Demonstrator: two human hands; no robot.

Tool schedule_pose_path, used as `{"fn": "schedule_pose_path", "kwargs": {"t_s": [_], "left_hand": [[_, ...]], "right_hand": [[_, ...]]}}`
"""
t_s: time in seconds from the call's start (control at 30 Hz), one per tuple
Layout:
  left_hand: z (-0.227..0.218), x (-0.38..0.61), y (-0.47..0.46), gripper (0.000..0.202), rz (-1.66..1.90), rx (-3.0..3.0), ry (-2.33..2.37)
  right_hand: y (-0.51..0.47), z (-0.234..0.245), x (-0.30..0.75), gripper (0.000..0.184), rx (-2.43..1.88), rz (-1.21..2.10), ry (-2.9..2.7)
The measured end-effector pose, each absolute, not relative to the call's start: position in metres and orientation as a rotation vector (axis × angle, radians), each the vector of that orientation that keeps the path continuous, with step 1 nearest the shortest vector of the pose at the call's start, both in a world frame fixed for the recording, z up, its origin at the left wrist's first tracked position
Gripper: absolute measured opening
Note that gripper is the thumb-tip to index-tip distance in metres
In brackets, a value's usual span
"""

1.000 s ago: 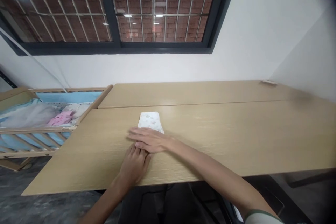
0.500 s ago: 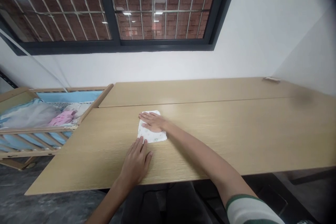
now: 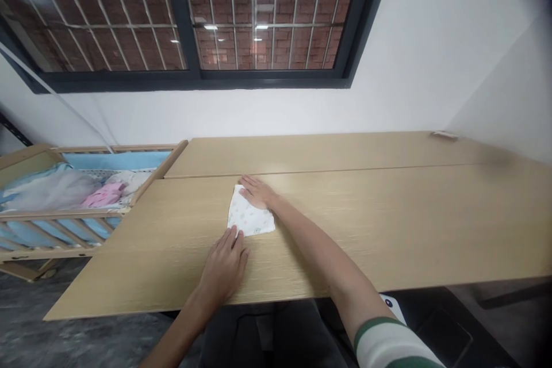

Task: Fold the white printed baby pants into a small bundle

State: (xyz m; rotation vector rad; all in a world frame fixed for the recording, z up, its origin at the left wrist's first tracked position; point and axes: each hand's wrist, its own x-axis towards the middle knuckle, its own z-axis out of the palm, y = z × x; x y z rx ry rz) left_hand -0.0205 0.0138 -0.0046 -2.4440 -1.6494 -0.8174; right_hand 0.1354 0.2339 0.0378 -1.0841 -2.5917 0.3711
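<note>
A small folded white cloth point(image 3: 250, 219) with a faint print lies on the light wooden table point(image 3: 388, 224). My right hand point(image 3: 257, 191) lies flat on the cloth's far end, fingers stretched out toward the left. My left hand point(image 3: 225, 266) rests flat on the table, its fingertips at the cloth's near edge. Neither hand grips anything.
A wooden baby cot point(image 3: 69, 195) with blue lining and pink and white clothes point(image 3: 103, 192) stands against the table's left side. A second table top point(image 3: 328, 152) adjoins at the back, under a barred window. A small pale object point(image 3: 443, 135) lies at the far right.
My right hand has slid along the cloth from its near end to its far end. My left hand, earlier partly under the right, now rests alone at the near edge.
</note>
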Motion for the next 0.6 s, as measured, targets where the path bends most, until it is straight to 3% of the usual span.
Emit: {"fn": "schedule_pose_path", "kwargs": {"t_s": [0.23,0.37,0.53,0.6], "left_hand": [[0.012,-0.046,0.034,0.034,-0.673,-2.589,-1.631],[0.025,-0.063,0.051,0.030,-0.683,-2.709,-1.553],[0.033,-0.060,0.057,0.033,-0.838,-2.715,-1.440],[0.041,-0.056,0.052,0.033,-0.937,-2.773,-1.538]], "right_hand": [[0.195,0.058,0.159,0.054,-1.038,0.251,-2.350],[0.150,0.073,0.188,0.042,-0.953,0.435,-2.468],[0.101,0.073,0.216,0.076,-0.913,0.615,-2.649],[0.090,0.071,0.220,0.072,-0.916,0.627,-2.648]]}}
